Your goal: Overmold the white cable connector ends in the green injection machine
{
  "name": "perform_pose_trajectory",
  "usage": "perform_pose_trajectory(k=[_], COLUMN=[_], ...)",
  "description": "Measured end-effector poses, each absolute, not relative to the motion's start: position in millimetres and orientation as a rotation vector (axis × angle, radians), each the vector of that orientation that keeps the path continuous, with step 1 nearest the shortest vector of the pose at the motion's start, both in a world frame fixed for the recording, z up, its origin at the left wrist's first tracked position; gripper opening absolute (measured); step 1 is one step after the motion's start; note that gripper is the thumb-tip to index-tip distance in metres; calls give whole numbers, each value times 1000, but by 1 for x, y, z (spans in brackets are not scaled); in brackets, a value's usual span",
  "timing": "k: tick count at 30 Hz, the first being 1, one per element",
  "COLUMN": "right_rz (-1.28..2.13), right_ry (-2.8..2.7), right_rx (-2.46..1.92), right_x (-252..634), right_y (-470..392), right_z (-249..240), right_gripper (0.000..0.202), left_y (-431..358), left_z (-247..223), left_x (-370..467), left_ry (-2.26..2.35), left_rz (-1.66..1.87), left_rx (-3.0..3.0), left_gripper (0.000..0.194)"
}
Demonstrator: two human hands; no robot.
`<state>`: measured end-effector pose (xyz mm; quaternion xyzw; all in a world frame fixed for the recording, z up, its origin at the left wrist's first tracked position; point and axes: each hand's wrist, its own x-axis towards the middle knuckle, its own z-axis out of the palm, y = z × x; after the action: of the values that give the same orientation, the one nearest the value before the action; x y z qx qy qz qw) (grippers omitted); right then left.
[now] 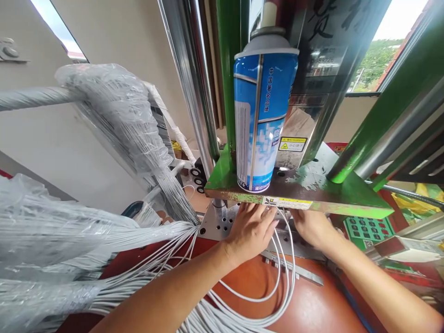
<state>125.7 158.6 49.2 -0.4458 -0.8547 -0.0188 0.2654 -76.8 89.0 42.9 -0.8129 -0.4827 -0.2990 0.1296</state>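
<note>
My left hand (pixel 250 232) reaches over the metal base under the green press plate (pixel 333 189). Its fingers are partly curled, with some tips hidden beneath the plate edge; what they grip, if anything, I cannot make out. White cables (pixel 292 252) run up beside the thumb and loop down over the red-brown surface. To their right, my right hand (pixel 310 226) goes under the same plate, its fingers hidden. Standing on the plate above my hands is a blue and white spray can (pixel 265 115).
Plastic-wrapped cable bundles (pixel 114 111) hang and lie at left. A slotted metal strip (pixel 305 274) lies below my hands. Steel columns (pixel 189 69) and green posts rise around the press. A green button-like panel (pixel 369 229) sits at right.
</note>
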Motion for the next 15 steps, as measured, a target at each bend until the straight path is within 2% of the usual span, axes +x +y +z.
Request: perform_pose_trajectory(k=[3, 7, 15], right_rz=[-119, -331, -211], right_ry=[-2446, -2460, -2416], right_rx=[-1097, -1177, -1324], right_x=[113, 95, 87], right_y=[121, 104, 124], right_z=[41, 36, 32], right_gripper=[35, 44, 24], left_y=[82, 79, 90], left_z=[43, 46, 48], left_x=[-72, -66, -67], left_ry=[-1532, -1607, -1614], left_rz=[-751, -648, -532], left_rx=[-2369, -2352, -2399], left_gripper=[35, 43, 27])
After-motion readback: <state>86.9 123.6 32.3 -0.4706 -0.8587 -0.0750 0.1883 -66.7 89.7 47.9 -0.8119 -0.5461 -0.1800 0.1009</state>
